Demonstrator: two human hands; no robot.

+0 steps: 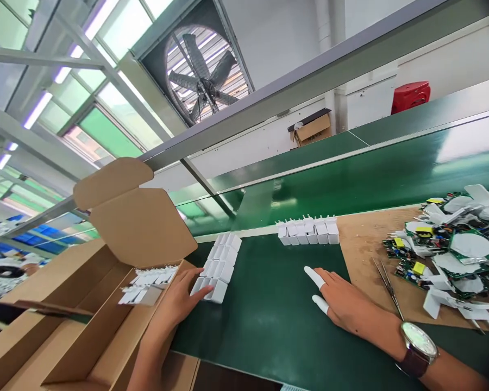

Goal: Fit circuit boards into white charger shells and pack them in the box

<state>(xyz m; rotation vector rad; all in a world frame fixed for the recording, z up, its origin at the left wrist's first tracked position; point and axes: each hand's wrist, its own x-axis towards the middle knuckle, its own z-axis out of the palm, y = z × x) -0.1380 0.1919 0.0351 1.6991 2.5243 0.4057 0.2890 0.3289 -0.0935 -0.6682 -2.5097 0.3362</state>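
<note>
My left hand (178, 297) is at the near left end of a block of white plastic housings (221, 266), open-topped and set side by side in rows on the green work surface (264, 304). Its thumb and index finger are apart, with the thumb over the corner of the nearest housing; whether it presses on them I cannot tell. My right hand (337, 297) hovers or rests over the green surface, empty, fingers apart, white finger cots on two fingertips. Beyond it stands a row of white housings with pins on top (308, 231).
At left, an open cardboard box (106, 320) with dividers holds more white pieces (149, 285). On a brown board (364, 244) at right lie tweezers (389, 285) and a heap of circuit boards with white plates (460, 244). A metal beam (269, 106) crosses above the bench.
</note>
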